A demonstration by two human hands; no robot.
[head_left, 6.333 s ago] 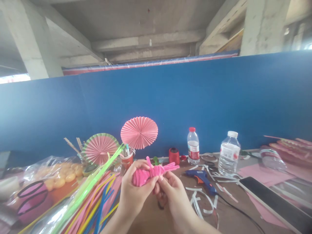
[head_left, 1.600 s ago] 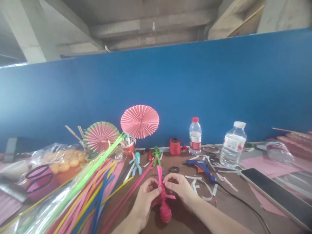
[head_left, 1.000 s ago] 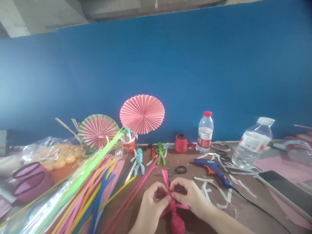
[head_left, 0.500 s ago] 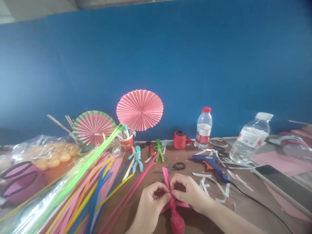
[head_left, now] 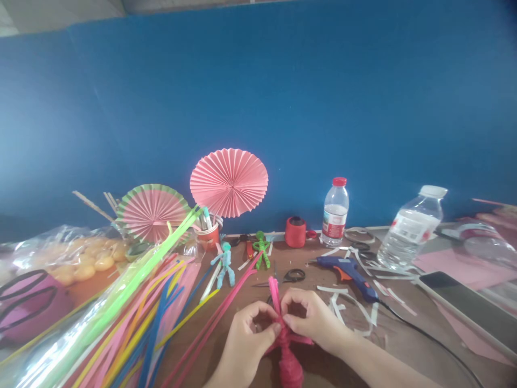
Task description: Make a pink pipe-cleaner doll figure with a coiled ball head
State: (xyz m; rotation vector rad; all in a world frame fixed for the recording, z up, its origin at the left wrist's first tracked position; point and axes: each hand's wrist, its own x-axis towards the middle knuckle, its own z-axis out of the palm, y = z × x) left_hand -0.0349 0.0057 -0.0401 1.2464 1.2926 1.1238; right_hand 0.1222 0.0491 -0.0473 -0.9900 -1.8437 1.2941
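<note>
A pink wrapped figure (head_left: 290, 362) lies head toward me at the bottom middle, its round end nearest and its strips pointing away. My left hand (head_left: 252, 337) pinches it from the left, thumb and forefinger closed. From the right, my right hand (head_left: 313, 318) also grips it between thumb and fingertips. A pink strip (head_left: 274, 291) sticks up beyond my fingers. The exact spot they press is partly hidden. Beyond them stand a green figure (head_left: 261, 249) and a light blue figure (head_left: 225, 264), both made of wrapped strips.
Bundled coloured strips (head_left: 157, 318) fill the left. Scissors (head_left: 294, 275) lie past my hands. A blue glue gun (head_left: 349, 274) with a trailing cord, a phone (head_left: 468, 307) and water bottles (head_left: 414, 226) are at the right. Pink paper fans (head_left: 229, 183) stand at the back.
The whole view has shifted slightly, so things sit a little further left. Both hands keep the same hold on the pink figure.
</note>
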